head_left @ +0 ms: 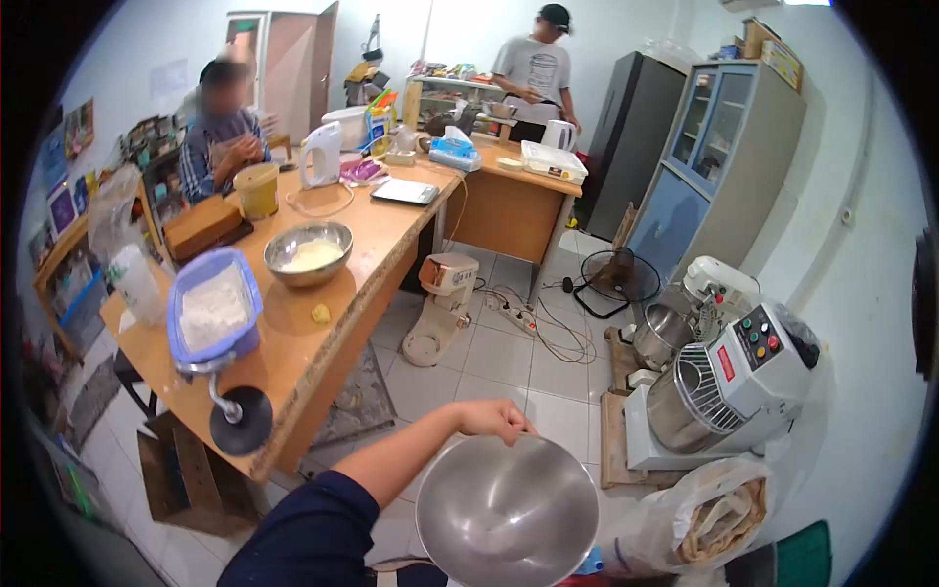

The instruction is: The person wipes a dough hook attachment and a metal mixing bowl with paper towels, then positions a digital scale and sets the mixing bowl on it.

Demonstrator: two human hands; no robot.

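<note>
My left hand (496,420) is closed on the far rim of a large stainless steel mixing bowl (507,514). The bowl is tilted so its shiny inside faces me, held over the floor beside the table. My left arm, in a dark blue sleeve, reaches in from the lower left. My right hand is out of view. On the wooden table (377,256) to the left stand a smaller metal bowl (311,256) with pale yellow contents and a purple tub (217,311) of white powder. A small yellow lump (320,313) lies near them.
A spiral dough mixer (729,377) and a stand mixer (675,318) stand at the right, near an open plastic sack (699,519). Another mixer (440,308), cables (553,328) and a floor fan (618,274) are ahead. Two people are beyond the tables.
</note>
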